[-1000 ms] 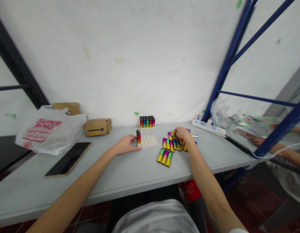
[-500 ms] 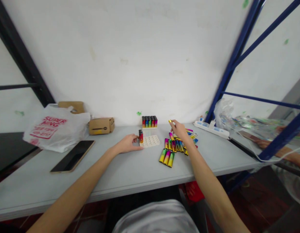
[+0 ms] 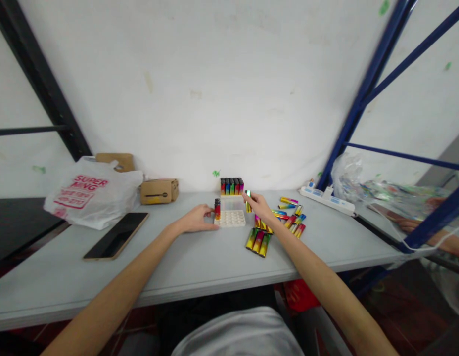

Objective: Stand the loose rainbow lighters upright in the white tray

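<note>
A white tray with round holes (image 3: pixel 232 218) lies on the grey table (image 3: pixel 200 262), and one colourful lighter (image 3: pixel 216 208) stands in its left end. My left hand (image 3: pixel 197 218) rests against that end, fingers curled beside the standing lighter. My right hand (image 3: pixel 259 206) hovers at the tray's right edge and pinches a lighter (image 3: pixel 248 197) upright between its fingertips. A loose pile of rainbow lighters (image 3: pixel 285 215) lies to the right, with three more side by side (image 3: pixel 258 241) in front. A row of lighters (image 3: pixel 231 186) stands against the wall behind the tray.
A smartphone (image 3: pixel 117 235) lies at the left, with a white plastic bag (image 3: pixel 88 192) and small cardboard boxes (image 3: pixel 160 191) behind it. A white power strip (image 3: pixel 328 198) sits at the right by a blue rack post (image 3: pixel 359 99). Another person's arms (image 3: pixel 433 232) show at the far right.
My right hand picked a lighter from the pile and carried it left to the tray's right edge. My left hand stayed at the tray. The view shifted slightly.
</note>
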`<action>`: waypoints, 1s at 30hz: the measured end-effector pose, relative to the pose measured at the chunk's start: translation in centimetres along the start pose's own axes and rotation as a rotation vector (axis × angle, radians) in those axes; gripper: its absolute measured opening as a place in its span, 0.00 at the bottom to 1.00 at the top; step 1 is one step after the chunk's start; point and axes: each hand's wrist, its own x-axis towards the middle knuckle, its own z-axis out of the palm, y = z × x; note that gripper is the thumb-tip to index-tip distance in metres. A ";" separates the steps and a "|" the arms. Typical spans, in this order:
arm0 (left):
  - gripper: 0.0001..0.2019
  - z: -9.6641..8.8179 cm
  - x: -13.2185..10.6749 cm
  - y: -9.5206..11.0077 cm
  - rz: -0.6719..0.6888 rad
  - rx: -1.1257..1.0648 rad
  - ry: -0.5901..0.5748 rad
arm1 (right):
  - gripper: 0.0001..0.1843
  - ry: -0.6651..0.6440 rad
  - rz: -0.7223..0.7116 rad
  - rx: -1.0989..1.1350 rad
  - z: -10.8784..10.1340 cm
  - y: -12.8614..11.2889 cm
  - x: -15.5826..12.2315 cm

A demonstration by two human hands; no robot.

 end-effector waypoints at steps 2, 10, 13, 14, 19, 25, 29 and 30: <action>0.32 0.2 0.0 0.2 0.000 0.013 0.018 | 0.27 -0.058 -0.007 0.093 0.5 -0.3 -0.3; 0.31 1.3 0.3 0.7 0.034 0.087 0.065 | 0.24 -0.215 0.191 0.272 1.8 -1.3 -1.1; 0.30 1.5 0.4 0.6 0.028 0.064 0.071 | 0.27 -0.159 0.154 0.180 2.0 -1.2 -1.2; 0.30 1.5 0.4 0.5 0.025 0.057 0.071 | 0.27 -0.143 0.135 0.146 2.1 -1.2 -1.2; 0.30 1.4 0.4 0.5 0.024 0.053 0.071 | 0.26 -0.043 0.063 -0.065 2.1 -0.4 -1.0; 0.30 1.2 0.3 0.9 0.025 0.072 0.064 | 0.18 0.020 0.024 -0.155 2.4 -0.2 -1.0; 0.31 1.1 0.3 1.1 0.023 0.101 0.039 | 0.21 -0.002 0.018 -0.171 2.5 -0.7 -1.2; 0.32 1.1 0.3 1.1 0.023 0.108 0.035 | 0.22 -0.004 0.010 -0.180 2.5 -0.8 -1.3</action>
